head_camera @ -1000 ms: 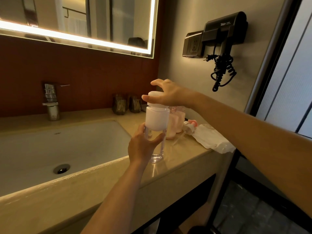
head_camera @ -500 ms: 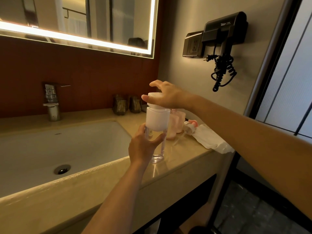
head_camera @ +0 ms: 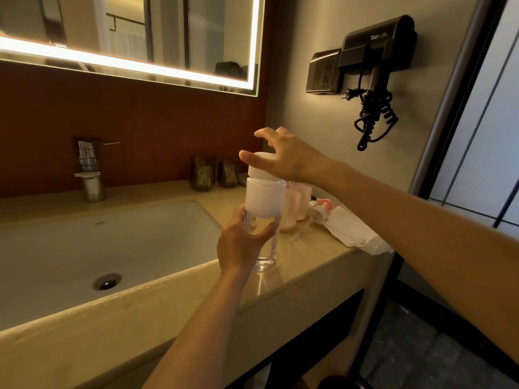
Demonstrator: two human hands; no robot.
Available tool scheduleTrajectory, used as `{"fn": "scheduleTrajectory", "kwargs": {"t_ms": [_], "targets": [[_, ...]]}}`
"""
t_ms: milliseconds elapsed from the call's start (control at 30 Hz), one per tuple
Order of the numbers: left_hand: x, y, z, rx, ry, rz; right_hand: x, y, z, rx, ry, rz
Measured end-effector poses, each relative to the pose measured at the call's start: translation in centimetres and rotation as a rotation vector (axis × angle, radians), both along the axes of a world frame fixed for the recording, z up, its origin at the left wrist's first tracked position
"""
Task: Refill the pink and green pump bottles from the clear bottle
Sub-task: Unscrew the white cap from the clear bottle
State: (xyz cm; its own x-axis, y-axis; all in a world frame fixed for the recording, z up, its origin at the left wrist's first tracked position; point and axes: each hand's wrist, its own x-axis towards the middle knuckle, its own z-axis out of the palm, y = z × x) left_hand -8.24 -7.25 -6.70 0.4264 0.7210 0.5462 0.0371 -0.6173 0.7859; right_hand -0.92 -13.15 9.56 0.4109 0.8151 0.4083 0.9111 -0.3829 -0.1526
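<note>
A clear bottle point(head_camera: 265, 211) with a white label and white cap stands on the stone counter point(head_camera: 303, 265). My left hand point(head_camera: 241, 242) grips its lower body. My right hand point(head_camera: 283, 160) is over the white cap point(head_camera: 259, 169), thumb along its front edge and fingers spread above. Behind the bottle stands a pink bottle point(head_camera: 297, 202), partly hidden. A pump head point(head_camera: 318, 211) with a pink top and its tube lies on the counter to the right. I see no green bottle.
The sink basin point(head_camera: 84, 248) with a drain lies to the left, a tap point(head_camera: 90, 175) behind it. Two dark cups point(head_camera: 213, 172) stand by the back wall. A white cloth point(head_camera: 354, 231) hangs over the counter's right edge. A hair dryer point(head_camera: 376, 66) hangs on the wall.
My right hand has shifted slightly on the cap, with its fingers lifted and spread more. The bottle and my left hand stay in place.
</note>
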Motion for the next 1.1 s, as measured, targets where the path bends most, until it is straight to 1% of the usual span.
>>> {"fn": "scheduleTrajectory", "kwargs": {"t_ms": [100, 200, 267, 367, 433, 500, 600, 633, 667, 833, 900, 1000, 1100], "targets": [[0.0, 0.0, 0.0, -0.007, -0.002, -0.001, -0.4, 0.2, 0.2, -0.083, -0.133, -0.113], [0.0, 0.0, -0.1, -0.006, -0.007, -0.004, -0.3, 0.2, -0.2, -0.088, -0.195, -0.112], [0.0, 0.0, 0.0, -0.008, 0.0, -0.002, 0.0, 0.2, -0.4, -0.057, -0.136, -0.023], [0.0, 0.0, -0.1, -0.007, -0.003, 0.008, 0.5, 0.1, -0.2, -0.08, 0.087, 0.127], [0.0, -0.1, -0.1, -0.006, -0.005, 0.008, 0.6, 0.1, -0.2, -0.09, 0.131, 0.143], [0.0, -0.1, -0.1, -0.012, -0.003, 0.009, 0.4, 0.1, -0.2, -0.076, 0.055, 0.07], [0.0, -0.2, 0.0, -0.017, -0.005, 0.004, -0.2, -0.1, -0.2, -0.063, -0.23, -0.129], [0.0, -0.2, 0.0, -0.018, -0.005, 0.001, -0.4, -0.1, -0.3, -0.068, -0.283, -0.163], [0.0, -0.2, 0.0, -0.019, -0.003, 0.002, -0.6, -0.1, -0.4, -0.077, -0.287, -0.17], [-0.1, -0.2, 0.0, -0.011, 0.002, 0.004, 0.1, 0.1, -1.0, -0.043, -0.154, 0.016], [0.0, -0.1, -0.1, -0.01, -0.004, 0.001, 0.5, -0.1, -1.1, -0.033, -0.104, 0.057], [0.0, -0.1, -0.1, -0.011, 0.0, -0.003, 0.5, -0.1, -1.0, -0.012, -0.104, 0.023], [0.0, -0.1, -0.1, -0.011, -0.001, -0.005, 0.3, 0.1, -0.5, -0.024, -0.122, -0.092]]}}
